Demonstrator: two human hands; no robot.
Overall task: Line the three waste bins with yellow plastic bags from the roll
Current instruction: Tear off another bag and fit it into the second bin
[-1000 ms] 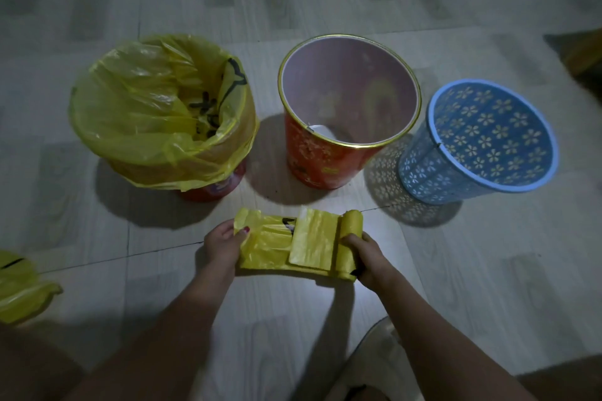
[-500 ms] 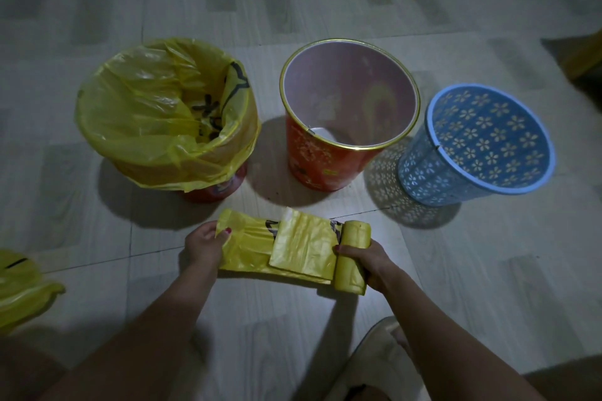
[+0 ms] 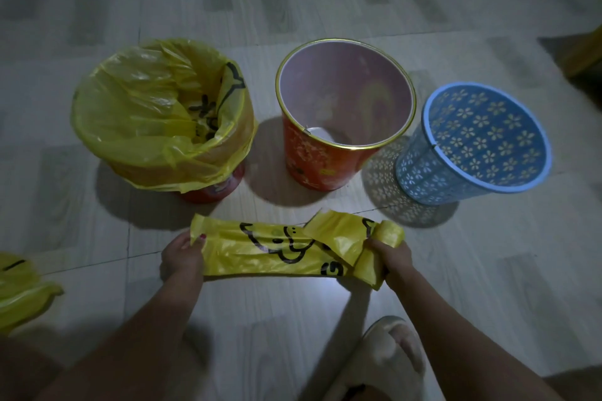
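Three bins stand in a row on the floor. The left bin (image 3: 211,190) is red and wears a yellow bag (image 3: 146,114) folded over its rim. The middle bin (image 3: 312,159) is orange-red with a gold rim and a bare inside. At the right, the blue perforated bin (image 3: 433,179) leans and has no bag. In front of them a yellow bag strip (image 3: 270,251) with black print is stretched flat between my hands. My left hand (image 3: 180,255) pinches its free end. My right hand (image 3: 389,254) grips the yellow roll (image 3: 389,233).
A crumpled yellow bag (image 3: 19,293) lies at the left edge of the tiled floor. A pale slipper (image 3: 384,358) sits below my right arm. A dark object (image 3: 586,52) fills the far right edge.
My hands have moved apart, the left one leftward and the right one rightward, so a longer length of bag with its black print is unrolled and pulled taut.
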